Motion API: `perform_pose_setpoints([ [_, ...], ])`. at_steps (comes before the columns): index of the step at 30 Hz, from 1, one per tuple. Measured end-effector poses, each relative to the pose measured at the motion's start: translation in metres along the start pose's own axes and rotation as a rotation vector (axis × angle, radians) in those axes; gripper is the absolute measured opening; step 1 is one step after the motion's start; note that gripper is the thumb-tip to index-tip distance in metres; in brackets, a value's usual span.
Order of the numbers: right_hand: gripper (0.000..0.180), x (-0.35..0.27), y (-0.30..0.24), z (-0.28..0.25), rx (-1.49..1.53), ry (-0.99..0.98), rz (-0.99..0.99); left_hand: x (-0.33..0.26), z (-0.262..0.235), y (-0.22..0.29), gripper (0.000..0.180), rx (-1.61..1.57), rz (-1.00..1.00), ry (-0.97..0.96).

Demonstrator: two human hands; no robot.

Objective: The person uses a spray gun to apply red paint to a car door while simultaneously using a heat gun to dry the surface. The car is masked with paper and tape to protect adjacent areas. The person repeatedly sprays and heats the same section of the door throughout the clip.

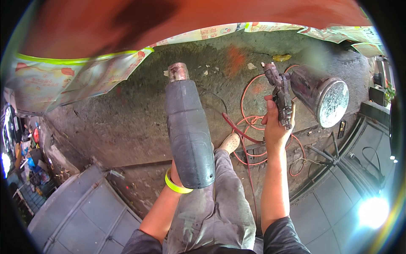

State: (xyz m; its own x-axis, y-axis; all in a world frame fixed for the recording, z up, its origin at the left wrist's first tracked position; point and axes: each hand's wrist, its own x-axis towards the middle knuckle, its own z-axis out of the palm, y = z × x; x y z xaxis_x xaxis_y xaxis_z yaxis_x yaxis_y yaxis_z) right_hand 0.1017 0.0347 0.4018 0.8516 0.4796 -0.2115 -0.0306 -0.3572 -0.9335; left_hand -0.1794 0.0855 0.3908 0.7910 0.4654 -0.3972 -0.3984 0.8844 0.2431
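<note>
Here the left hand (pixel 175 171) is wrapped around the handle of a big dark heat gun (pixel 188 127), but the gun's fat body hides most of the fingers, so only the wrist with a bright yellow band (pixel 175 184) shows. The heat gun points up and away, with its metal nose (pixel 178 72) at the far end. To the right of the heat gun, the right hand (pixel 275 125) is closed tight around the grip of a spray gun (pixel 281 95), with the thumb lying along its side. A round metal cup (pixel 323 95) sticks out from the spray gun, on the side away from the heat gun. Below the spray gun, a thin red hose (pixel 253 127) lies in loops on the rough dark ground (pixel 127 118). Between the heat gun and the hose, one leg in grey trousers (pixel 220 199) reaches out to a pale shoe (pixel 230 143). Beyond the heat gun's nose, a big red panel (pixel 190 19) fills the top, with sheets of paper (pixel 84 76) taped along its edge. Left of the heat gun and nearer the person lie grey metal plates (pixel 84 211).
</note>
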Motion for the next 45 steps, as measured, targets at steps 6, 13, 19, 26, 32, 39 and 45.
perform_pose_setpoints([
  [6, 0.038, 0.006, 0.045, 0.043, -0.067, -0.055, -0.094, 0.003, -0.038, 0.002, 0.035, 0.605, -0.032, 0.275],
  [13, 0.051, 0.014, 0.047, 0.065, -0.159, -0.310, -0.276, 0.030, -0.050, 0.005, 0.032, 0.836, 0.175, 0.124],
  [19, 0.031, 0.036, 0.078, 0.050, -0.074, -0.037, -0.175, 0.032, -0.088, 0.010, 0.039, 1.231, 0.180, 0.082],
  [26, 0.021, 0.040, 0.084, 0.056, 0.025, 0.131, -0.046, 0.039, -0.077, 0.006, 0.041, 1.132, 0.332, 0.103],
  [32, 0.037, 0.032, 0.105, 0.102, -0.050, -0.089, -0.070, 0.041, -0.084, 0.015, 0.042, 1.101, 0.237, 0.131],
  [39, 0.039, 0.038, 0.133, 0.123, -0.291, -0.270, -0.370, 0.033, -0.103, 0.006, 0.046, 0.693, 0.200, 0.245],
  [45, 0.043, 0.051, 0.146, 0.151, -0.309, -0.282, -0.369, 0.028, -0.116, 0.004, 0.046, 0.723, 0.161, 0.189],
])
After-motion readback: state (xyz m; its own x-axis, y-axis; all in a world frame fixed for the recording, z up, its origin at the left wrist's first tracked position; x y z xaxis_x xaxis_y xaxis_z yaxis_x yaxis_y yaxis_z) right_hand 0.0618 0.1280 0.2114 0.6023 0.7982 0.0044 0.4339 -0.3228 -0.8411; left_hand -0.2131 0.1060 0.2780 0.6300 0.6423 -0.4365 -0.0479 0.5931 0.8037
